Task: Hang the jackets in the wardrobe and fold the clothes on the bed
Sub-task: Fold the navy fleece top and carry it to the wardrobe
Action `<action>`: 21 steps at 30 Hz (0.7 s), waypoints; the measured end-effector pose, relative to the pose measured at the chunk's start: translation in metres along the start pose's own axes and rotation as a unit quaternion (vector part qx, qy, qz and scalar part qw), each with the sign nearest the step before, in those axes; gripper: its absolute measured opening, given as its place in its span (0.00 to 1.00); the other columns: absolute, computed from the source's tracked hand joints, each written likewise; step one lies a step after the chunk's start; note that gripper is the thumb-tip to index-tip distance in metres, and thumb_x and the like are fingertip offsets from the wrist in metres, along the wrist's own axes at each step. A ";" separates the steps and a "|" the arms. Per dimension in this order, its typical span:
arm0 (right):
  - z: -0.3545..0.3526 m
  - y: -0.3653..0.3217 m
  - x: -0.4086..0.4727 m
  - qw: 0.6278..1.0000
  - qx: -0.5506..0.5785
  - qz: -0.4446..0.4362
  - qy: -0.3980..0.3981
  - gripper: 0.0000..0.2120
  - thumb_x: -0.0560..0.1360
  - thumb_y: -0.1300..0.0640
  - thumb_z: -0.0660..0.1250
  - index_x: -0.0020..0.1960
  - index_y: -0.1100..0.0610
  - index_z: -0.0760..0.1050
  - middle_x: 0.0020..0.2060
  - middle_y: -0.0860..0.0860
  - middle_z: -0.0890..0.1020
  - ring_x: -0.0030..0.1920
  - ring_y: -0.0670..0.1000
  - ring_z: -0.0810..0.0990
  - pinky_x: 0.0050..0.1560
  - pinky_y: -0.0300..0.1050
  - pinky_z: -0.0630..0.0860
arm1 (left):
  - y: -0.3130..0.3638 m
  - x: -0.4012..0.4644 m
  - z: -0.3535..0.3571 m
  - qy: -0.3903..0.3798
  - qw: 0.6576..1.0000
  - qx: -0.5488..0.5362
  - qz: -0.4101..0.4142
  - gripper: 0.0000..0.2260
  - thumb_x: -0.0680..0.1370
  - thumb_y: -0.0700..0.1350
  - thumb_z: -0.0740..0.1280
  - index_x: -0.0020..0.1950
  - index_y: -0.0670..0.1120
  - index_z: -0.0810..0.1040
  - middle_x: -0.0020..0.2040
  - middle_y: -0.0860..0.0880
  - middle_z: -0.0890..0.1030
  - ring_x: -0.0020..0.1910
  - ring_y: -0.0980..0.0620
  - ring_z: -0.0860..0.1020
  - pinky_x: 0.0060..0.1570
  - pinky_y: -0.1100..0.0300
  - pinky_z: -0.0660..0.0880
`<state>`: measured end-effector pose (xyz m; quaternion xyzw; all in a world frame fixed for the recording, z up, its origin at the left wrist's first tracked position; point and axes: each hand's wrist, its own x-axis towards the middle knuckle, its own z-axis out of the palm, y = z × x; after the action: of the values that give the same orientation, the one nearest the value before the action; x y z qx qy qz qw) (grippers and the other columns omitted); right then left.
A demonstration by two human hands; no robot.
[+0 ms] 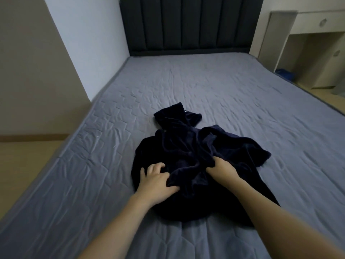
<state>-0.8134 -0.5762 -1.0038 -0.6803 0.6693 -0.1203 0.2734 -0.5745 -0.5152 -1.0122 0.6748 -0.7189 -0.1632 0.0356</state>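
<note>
A crumpled dark navy garment (188, 146) lies in a heap on the grey quilted bed (224, 90), near its front middle. My left hand (156, 181) rests on the garment's near left part, its thumb pinching a raised fold of the cloth while the fingers curl on the fabric. My right hand (221, 170) grips a bunched fold at the garment's near right, fingers buried in the cloth. Part of the garment is hidden under my right forearm.
A dark padded headboard (186, 25) stands at the far end of the bed. A white wall (84, 43) and a beige panel run along the left side. A white desk (308, 34) stands at the right, with a blue thing (284, 73) on the floor beneath it.
</note>
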 end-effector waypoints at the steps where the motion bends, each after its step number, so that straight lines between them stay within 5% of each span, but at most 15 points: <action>1: -0.003 0.000 -0.002 0.998 0.052 0.005 0.019 0.09 0.74 0.48 0.62 0.52 0.49 0.75 0.42 0.48 0.81 0.44 0.53 0.80 0.48 0.49 0.76 | 0.005 0.000 0.001 0.055 0.996 -0.073 -0.014 0.18 0.75 0.62 0.63 0.57 0.52 0.78 0.65 0.51 0.73 0.68 0.46 0.69 0.70 0.44 0.63; 2: -0.011 0.001 -0.003 0.994 0.086 0.011 0.061 0.08 0.73 0.48 0.63 0.48 0.51 0.76 0.40 0.50 0.81 0.43 0.55 0.80 0.44 0.48 0.75 | 0.004 0.001 -0.004 0.121 0.963 -0.232 -0.066 0.12 0.77 0.54 0.64 0.54 0.48 0.79 0.58 0.47 0.80 0.61 0.43 0.76 0.63 0.45 0.71; 4: -0.034 0.015 -0.002 0.976 0.115 0.047 0.177 0.10 0.73 0.48 0.63 0.42 0.54 0.76 0.37 0.54 0.81 0.40 0.59 0.80 0.40 0.47 0.72 | -0.018 0.001 -0.021 0.222 0.764 -0.569 -0.206 0.12 0.77 0.47 0.65 0.53 0.41 0.81 0.50 0.41 0.83 0.53 0.38 0.81 0.50 0.45 0.78; 5: -0.047 0.027 -0.001 0.968 0.113 0.077 0.211 0.11 0.73 0.49 0.62 0.42 0.56 0.75 0.36 0.56 0.80 0.38 0.59 0.79 0.38 0.47 0.71 | -0.038 -0.004 -0.029 0.269 0.659 -0.657 -0.249 0.14 0.76 0.46 0.65 0.56 0.39 0.81 0.52 0.39 0.83 0.52 0.37 0.81 0.47 0.46 0.79; 6: -0.060 0.041 -0.001 0.966 0.087 0.112 0.215 0.12 0.73 0.50 0.62 0.43 0.59 0.76 0.35 0.58 0.80 0.36 0.59 0.78 0.36 0.47 0.71 | -0.062 -0.011 -0.034 0.297 0.599 -0.689 -0.280 0.18 0.75 0.47 0.65 0.60 0.39 0.79 0.55 0.39 0.82 0.53 0.38 0.81 0.48 0.47 0.79; 7: -0.069 0.053 0.000 0.968 0.036 0.155 0.193 0.13 0.73 0.51 0.63 0.47 0.62 0.75 0.37 0.60 0.79 0.37 0.60 0.78 0.36 0.48 0.73 | -0.085 -0.020 -0.035 0.312 0.602 -0.667 -0.310 0.20 0.74 0.46 0.64 0.64 0.40 0.76 0.57 0.40 0.81 0.53 0.38 0.80 0.50 0.46 0.79; 8: -0.075 0.064 -0.001 0.965 -0.024 0.207 0.157 0.16 0.74 0.52 0.64 0.54 0.63 0.73 0.44 0.63 0.79 0.43 0.61 0.79 0.42 0.51 0.75 | -0.107 -0.026 -0.031 0.302 0.662 -0.596 -0.339 0.21 0.74 0.45 0.64 0.67 0.41 0.74 0.59 0.40 0.80 0.53 0.39 0.79 0.53 0.45 0.78; 10: -0.077 0.072 0.000 0.948 -0.147 0.264 0.101 0.29 0.74 0.52 0.65 0.70 0.61 0.60 0.64 0.64 0.69 0.62 0.65 0.71 0.63 0.63 0.69 | -0.124 -0.035 -0.023 0.167 0.848 -0.345 -0.366 0.21 0.73 0.43 0.63 0.67 0.43 0.71 0.60 0.40 0.78 0.54 0.39 0.77 0.55 0.46 0.76; 12: -0.073 0.057 0.012 0.944 -0.244 0.188 0.116 0.40 0.73 0.52 0.65 0.76 0.55 0.44 0.73 0.61 0.51 0.72 0.65 0.56 0.70 0.70 0.51 | -0.110 -0.031 -0.019 0.039 0.939 -0.125 -0.317 0.21 0.72 0.47 0.63 0.65 0.47 0.69 0.61 0.41 0.76 0.57 0.39 0.76 0.56 0.49 0.74; 15: -0.056 0.004 0.038 0.948 -0.293 -0.024 0.124 0.40 0.72 0.51 0.64 0.78 0.53 0.46 0.76 0.58 0.46 0.75 0.62 0.50 0.73 0.64 0.42 | -0.077 -0.015 -0.033 0.066 0.973 -0.140 -0.169 0.15 0.72 0.54 0.67 0.56 0.50 0.73 0.57 0.47 0.78 0.57 0.44 0.77 0.56 0.51 0.74; 18: -0.024 -0.067 0.055 0.945 -0.212 -0.228 0.098 0.34 0.74 0.57 0.61 0.78 0.53 0.54 0.77 0.56 0.52 0.75 0.60 0.55 0.73 0.54 0.51 | -0.054 -0.016 -0.038 0.070 0.953 -0.295 -0.017 0.10 0.76 0.50 0.68 0.58 0.54 0.76 0.54 0.55 0.81 0.54 0.52 0.80 0.58 0.53 0.75; 21: 0.005 -0.128 0.065 0.916 -0.179 -0.356 0.049 0.40 0.72 0.63 0.60 0.79 0.48 0.46 0.79 0.53 0.48 0.77 0.56 0.50 0.75 0.52 0.48 | -0.057 -0.040 -0.033 0.036 0.939 -0.338 0.058 0.12 0.78 0.52 0.63 0.62 0.59 0.74 0.56 0.59 0.80 0.56 0.58 0.79 0.60 0.56 0.75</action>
<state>-0.6974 -0.6446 -0.9525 -0.9045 0.4055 -0.1208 0.0534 -0.5079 -0.4837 -0.9906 0.5856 -0.6572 -0.3697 0.2973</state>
